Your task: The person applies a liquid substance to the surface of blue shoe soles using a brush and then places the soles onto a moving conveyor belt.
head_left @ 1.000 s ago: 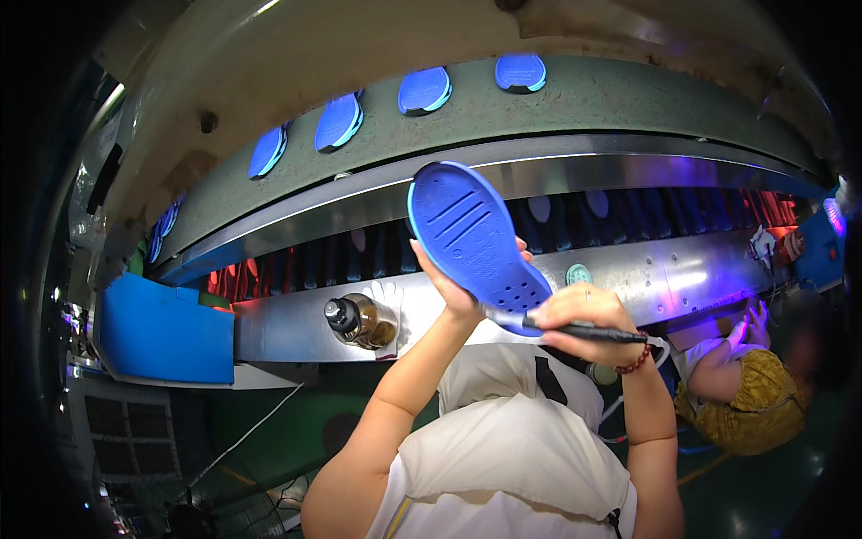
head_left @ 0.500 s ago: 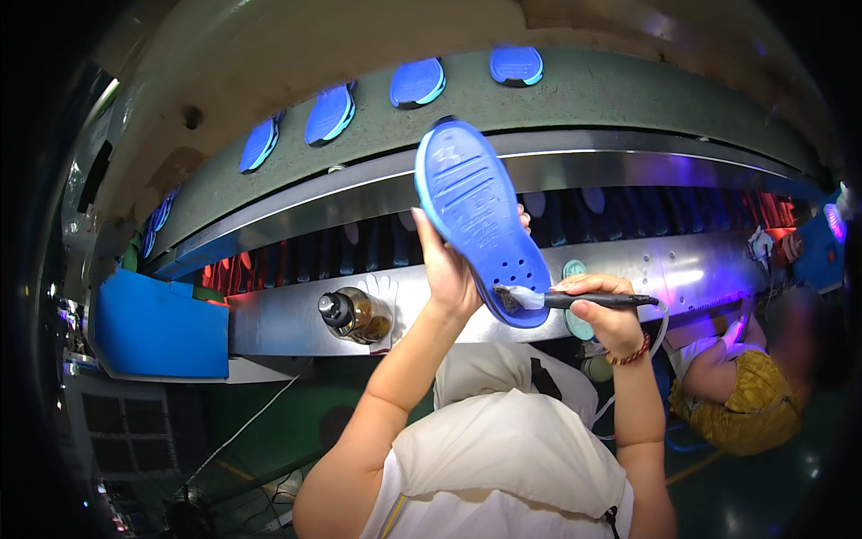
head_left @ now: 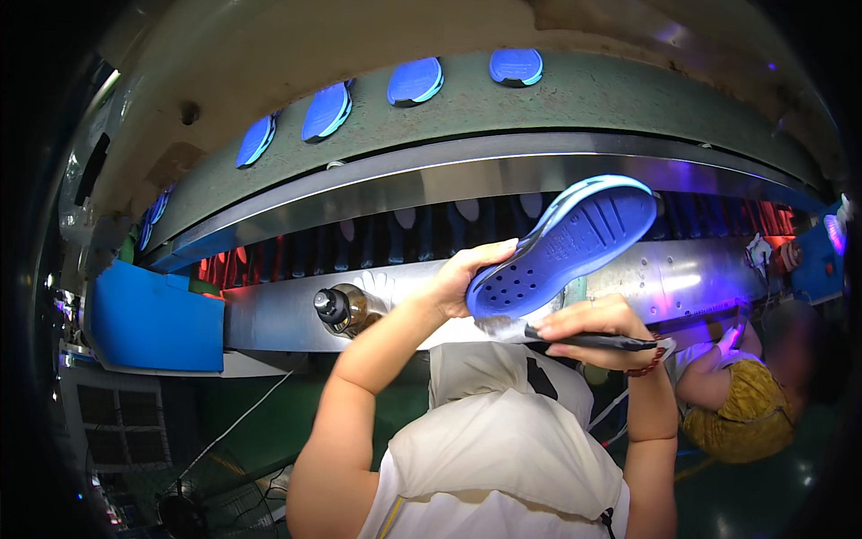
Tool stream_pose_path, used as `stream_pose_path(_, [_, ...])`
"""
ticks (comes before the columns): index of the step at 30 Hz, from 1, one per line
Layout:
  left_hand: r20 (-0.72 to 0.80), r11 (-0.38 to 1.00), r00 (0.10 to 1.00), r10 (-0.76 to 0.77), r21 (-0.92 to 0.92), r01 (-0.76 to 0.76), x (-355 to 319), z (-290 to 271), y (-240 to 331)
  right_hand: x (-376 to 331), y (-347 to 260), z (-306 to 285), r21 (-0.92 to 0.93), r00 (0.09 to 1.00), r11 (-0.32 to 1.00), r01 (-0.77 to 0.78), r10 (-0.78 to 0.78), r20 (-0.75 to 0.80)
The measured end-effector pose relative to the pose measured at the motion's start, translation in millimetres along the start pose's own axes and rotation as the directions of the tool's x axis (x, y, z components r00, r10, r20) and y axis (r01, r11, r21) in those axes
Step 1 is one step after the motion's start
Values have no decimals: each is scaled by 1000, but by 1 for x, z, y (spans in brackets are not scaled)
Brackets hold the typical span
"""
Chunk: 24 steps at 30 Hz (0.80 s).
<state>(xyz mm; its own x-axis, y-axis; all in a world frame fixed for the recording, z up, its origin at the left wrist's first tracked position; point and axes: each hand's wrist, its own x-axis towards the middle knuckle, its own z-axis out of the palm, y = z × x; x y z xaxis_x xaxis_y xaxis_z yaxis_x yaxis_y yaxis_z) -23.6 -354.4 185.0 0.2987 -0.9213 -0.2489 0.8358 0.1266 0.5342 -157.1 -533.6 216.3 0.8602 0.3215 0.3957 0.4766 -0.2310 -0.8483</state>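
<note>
My left hand (head_left: 462, 280) grips a blue shoe sole (head_left: 575, 235) by its left edge near the end with small holes. The sole is tilted, its other end pointing up and right, and a light blue rim runs along its side. My right hand (head_left: 597, 316) is closed round the black handle of a brush (head_left: 603, 341). A thin tube trails from the handle's back end. The whitish bristles lie at the sole's lower left end; whether they touch it I cannot tell.
Several blue soles (head_left: 416, 83) lie on a green conveyor belt (head_left: 593, 99) beyond the metal rail. On the steel ledge (head_left: 269, 316) stands a brown bottle (head_left: 356, 310) with a black cap. Dark shoe parts line a lower level, with red light at both ends. A co-worker (head_left: 745, 395) sits at right.
The sole has swung clockwise, its far end now pointing up and right with the side rim facing up. The brush has moved slightly down and left, to the sole's lower left end.
</note>
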Motion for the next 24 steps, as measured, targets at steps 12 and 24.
stream_pose_path(12, [-143,896,957,-252,340,287,-8,11,20,-13,-9,-39,-87,985,996,-2,17,172])
stream_pose_path(24, [-36,927,973,-229,298,230,-13,-4,30,-35,17,-37,-85,983,995,-56,40,-179])
